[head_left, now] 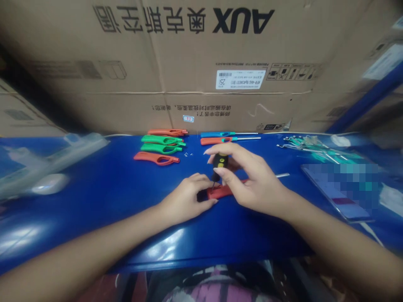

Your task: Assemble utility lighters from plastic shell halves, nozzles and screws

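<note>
Red lighter (224,191) is laid on the blue bench (126,188), facing a carton (182,75) printed "AUX" upside down. Green handles (162,148) are lined up beyond; a phone (324,186) is placed rightward. Its near-left end is pinched by the left hand (184,196); a screwdriver (216,175) is gripped by the right hand (256,184), tip at that end.

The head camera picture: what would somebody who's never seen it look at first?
Probably the big cardboard across the back, with its large dark writing upside down. Next, in the middle of the blue table, the right hand holds a black-and-yellow screwdriver pointing down at a red lighter, with the left hand at its end. Behind them, toward the left, bright green and red handles lie side by side.
</note>
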The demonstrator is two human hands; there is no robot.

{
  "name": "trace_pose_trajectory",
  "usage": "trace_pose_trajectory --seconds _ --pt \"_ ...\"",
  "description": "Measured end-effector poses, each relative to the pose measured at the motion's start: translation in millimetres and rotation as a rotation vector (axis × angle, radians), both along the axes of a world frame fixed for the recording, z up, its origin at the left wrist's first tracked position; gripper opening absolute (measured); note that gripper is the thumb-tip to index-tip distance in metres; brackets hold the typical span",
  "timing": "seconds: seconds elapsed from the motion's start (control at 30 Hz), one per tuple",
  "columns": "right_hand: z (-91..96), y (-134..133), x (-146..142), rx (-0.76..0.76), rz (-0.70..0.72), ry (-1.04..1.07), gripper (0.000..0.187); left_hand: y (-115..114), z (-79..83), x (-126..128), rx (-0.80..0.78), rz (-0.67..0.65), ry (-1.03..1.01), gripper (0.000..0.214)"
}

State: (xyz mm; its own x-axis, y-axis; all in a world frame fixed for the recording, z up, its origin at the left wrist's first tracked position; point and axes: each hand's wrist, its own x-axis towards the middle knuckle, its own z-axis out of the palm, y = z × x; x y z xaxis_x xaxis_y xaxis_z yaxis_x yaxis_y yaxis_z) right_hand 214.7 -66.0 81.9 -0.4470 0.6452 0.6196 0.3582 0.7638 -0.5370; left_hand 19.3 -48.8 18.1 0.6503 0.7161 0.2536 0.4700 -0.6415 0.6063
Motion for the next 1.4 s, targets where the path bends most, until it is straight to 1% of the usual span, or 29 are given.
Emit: trace_pose_trajectory --seconds 0.07,0.13,0.17,0.2,0.23,0.3,0.37,0.43,0.57,0.67,0.73,0.9,1.0,1.1,1.23,1.4 --pt "7.3 1.5 5.3 -0.024 -0.056 0.097 0.026 0.1 6.6 -4.0 -0.004 0.007 0.068 0.036" --pt "17.0 6.0 15.5 -0.047 -0.152 0.193 0.022 0.2 13.5 -9.5 -0.008 0.026 0.154 0.043" --pt "21.7 9.2 22.5 -0.049 -0.210 0.216 0.020 0.3 16.3 -12.3 -0.008 0.036 0.193 0.045" --pt "25.7 13.0 30.6 -0.045 -0.280 0.195 0.019 0.3 18.3 -14.8 -0.006 0.042 0.224 0.045" --pt "28.5 17.0 39.4 -0.016 -0.356 0.139 0.019 0.3 19.5 -16.7 -0.003 0.044 0.247 0.045" --pt "29.5 24.7 58.4 0.042 -0.525 -0.055 0.015 0.1 19.2 -18.0 0.014 0.038 0.275 0.044" --pt "23.6 30.8 76.6 0.040 -0.663 -0.294 0.016 -0.3 17.1 -16.6 0.043 0.031 0.294 0.043" --pt "12.6 35.0 91.7 -0.043 -0.763 -0.486 0.015 -0.7 15.3 -14.1 0.066 0.036 0.313 0.038" --pt "-9.8 41.6 108.1 -0.301 -0.884 -0.778 0.010 1.0 18.2 -13.2 0.051 0.052 0.352 0.027" --pt "-18.3 48.0 112.0 -0.497 -0.915 -0.926 0.016 9.3 26.3 -16.7 0.039 0.024 0.350 0.023" --pt "-20.6 52.5 114.4 -0.586 -0.918 -0.976 0.021 20.2 33.2 -19.5 0.063 0.016 0.335 0.023" --pt "-21.6 59.5 120.3 -0.732 -0.959 -1.051 0.034 63.8 49.0 -21.0 0.216 0.111 0.312 0.027" --pt "-21.3 60.4 117.7 -0.743 -0.976 -1.071 0.037 92.7 55.1 -14.0 0.247 0.144 0.314 0.025" --pt "-21.6 60.0 112.0 -0.718 -0.987 -1.083 0.041 117.7 56.5 -1.5 0.254 0.174 0.314 0.028" --pt "-21.3 59.6 110.2 -0.702 -0.994 -1.087 0.042 144.3 50.0 16.1 0.272 0.188 0.326 0.026" --pt "-20.0 59.2 113.9 -0.686 -0.955 -1.089 0.042 167.1 37.9 31.0 0.299 0.213 0.344 0.028"
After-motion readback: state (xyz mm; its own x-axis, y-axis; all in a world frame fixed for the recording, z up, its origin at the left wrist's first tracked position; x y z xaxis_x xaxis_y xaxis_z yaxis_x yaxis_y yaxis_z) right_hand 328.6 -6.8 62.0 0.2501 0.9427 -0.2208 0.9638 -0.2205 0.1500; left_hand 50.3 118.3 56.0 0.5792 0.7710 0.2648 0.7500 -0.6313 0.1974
